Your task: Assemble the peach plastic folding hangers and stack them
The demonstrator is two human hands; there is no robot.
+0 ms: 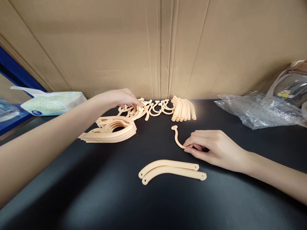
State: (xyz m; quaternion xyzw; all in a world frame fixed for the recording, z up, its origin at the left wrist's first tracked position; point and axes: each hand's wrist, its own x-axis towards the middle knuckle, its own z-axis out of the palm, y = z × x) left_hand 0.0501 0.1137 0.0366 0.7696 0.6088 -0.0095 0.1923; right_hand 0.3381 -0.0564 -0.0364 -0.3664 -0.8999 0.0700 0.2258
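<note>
My right hand [217,148] pinches the lower end of a peach-coloured plastic hanger hook [177,137] just above the black table. Over at the back, my left hand [128,97] reaches into a loose pile of curved plastic hanger pieces [134,111]. Its fingers are bent down and closed among them; what lies between the fingertips is hidden. Two curved hanger arms [172,171] with holes at their ends lie side by side in front of me. Below my left wrist rests a stack of assembled folding hangers [117,135].
Several loose hooks [155,110] and a stack of hanger arms [183,110] lie along the cardboard wall [107,48]. A tissue pack [55,102] sits at the left. Clear plastic bags [256,110] are at the right. The black table [107,198] spans the foreground.
</note>
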